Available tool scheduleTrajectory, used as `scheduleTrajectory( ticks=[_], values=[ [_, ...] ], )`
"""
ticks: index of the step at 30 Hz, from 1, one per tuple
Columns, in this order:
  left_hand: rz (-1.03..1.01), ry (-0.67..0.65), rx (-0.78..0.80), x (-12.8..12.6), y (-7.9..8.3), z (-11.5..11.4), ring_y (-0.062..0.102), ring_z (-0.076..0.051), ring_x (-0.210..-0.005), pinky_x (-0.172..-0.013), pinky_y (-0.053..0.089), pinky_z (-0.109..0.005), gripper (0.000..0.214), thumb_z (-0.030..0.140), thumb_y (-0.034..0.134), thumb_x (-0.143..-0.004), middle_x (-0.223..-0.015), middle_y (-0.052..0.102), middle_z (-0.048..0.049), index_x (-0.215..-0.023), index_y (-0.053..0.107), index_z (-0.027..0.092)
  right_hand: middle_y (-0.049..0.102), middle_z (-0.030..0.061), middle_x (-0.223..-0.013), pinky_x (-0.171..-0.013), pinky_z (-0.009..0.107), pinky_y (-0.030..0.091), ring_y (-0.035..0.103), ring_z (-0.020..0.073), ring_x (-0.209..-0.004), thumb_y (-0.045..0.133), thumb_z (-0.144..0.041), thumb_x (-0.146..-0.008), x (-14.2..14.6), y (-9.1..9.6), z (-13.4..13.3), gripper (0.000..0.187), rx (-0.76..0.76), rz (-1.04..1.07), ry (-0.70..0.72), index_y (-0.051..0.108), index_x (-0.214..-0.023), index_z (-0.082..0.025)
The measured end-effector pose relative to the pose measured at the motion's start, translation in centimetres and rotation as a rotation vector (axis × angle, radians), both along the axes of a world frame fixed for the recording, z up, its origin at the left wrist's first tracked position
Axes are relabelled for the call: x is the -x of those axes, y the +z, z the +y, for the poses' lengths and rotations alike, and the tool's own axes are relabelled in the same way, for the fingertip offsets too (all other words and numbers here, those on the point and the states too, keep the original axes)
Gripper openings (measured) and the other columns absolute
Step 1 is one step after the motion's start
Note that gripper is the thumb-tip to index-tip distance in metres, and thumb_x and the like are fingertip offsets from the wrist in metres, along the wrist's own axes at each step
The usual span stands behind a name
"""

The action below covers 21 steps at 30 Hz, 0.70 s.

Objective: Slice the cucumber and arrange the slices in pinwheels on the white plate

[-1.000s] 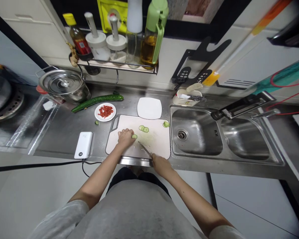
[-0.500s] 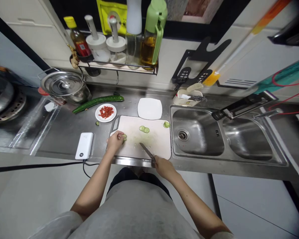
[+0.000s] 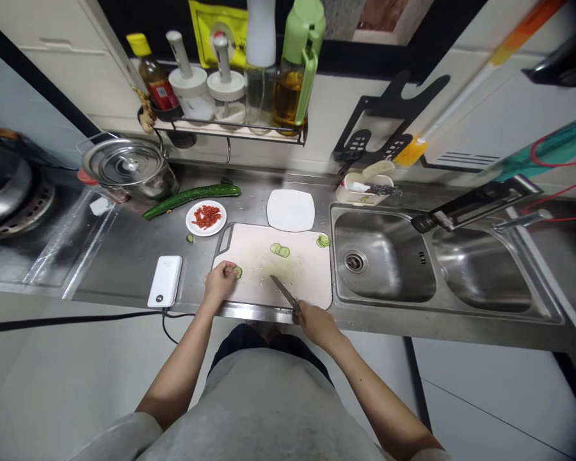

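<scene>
At the left side of the cutting board [image 3: 254,240], my left hand [image 3: 219,282] pinches a cucumber slice [image 3: 239,273] between its fingertips. My right hand [image 3: 318,321] is wrapped round the handle of a knife [image 3: 283,290], whose blade points up and left across the board's front part. A few overlapping cucumber slices [image 3: 280,250] lie in the board's middle, with another small pile of slices [image 3: 323,240] at its far right corner. Wet green smears and tiny bits mark the surface. Behind the board stands a white square plate [image 3: 290,210].
A round plate of chopped red pieces [image 3: 206,218], a long cucumber [image 3: 192,200] and a lidded pot [image 3: 129,168] stand at the back left. A white power bank [image 3: 165,282] lies left of the board. The double sink [image 3: 384,256] is on the right, a bottle rack [image 3: 228,128] above.
My left hand has come slightly lower on the board, with the slice still in its fingers. My right hand and the knife stay nearly in place; the view has shifted a little.
</scene>
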<state>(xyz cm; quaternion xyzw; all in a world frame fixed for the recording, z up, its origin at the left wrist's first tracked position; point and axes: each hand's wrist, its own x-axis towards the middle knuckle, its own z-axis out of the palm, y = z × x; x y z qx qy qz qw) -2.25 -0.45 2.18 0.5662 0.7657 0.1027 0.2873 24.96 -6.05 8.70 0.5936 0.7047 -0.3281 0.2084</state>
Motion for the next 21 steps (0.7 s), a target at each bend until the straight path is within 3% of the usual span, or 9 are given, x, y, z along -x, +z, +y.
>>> scheduleTrajectory(
  ticks=[6, 13, 21],
  values=[
    [0.124, 0.086, -0.062, -0.3, 0.1, -0.3, 0.058, -0.025, -0.098, -0.085, 0.034, -0.040, 0.020, 0.037, 0.054, -0.084, -0.096, 0.069, -0.0060, -0.095, 0.066, 0.025, 0.068, 0.0115, -0.101, -0.072, 0.029, 0.039, 0.063, 0.0238, -0.098, 0.036, -0.018, -0.093, 0.1, 0.4, 0.3, 0.031, 0.024, -0.008, -0.013, 0.052, -0.119, -0.019],
    [0.135, 0.117, -0.138, -1.2, 0.7, -0.5, 0.052, -0.029, -0.109, -0.091, 0.033, -0.043, 0.033, 0.042, 0.051, -0.087, -0.114, 0.062, -0.0089, -0.115, 0.062, 0.028, 0.068, 0.0104, -0.099, -0.071, 0.028, 0.037, 0.063, 0.0227, -0.096, 0.036, -0.020, -0.094, -0.1, 0.3, -0.1, 0.028, -0.006, 0.021, -0.033, 0.051, -0.118, -0.019],
    [0.040, -0.259, -0.223, -8.6, 0.9, 4.1, 0.048, -0.027, -0.110, -0.092, 0.032, -0.041, 0.035, 0.038, 0.048, -0.090, -0.117, 0.058, -0.0083, -0.122, 0.060, 0.029, 0.068, 0.0104, -0.096, -0.065, 0.027, 0.032, 0.064, 0.0224, -0.090, 0.033, -0.030, -0.099, -2.8, 0.4, -0.2, 0.028, -0.126, -0.084, -0.247, 0.045, -0.120, -0.017]
  ],
)
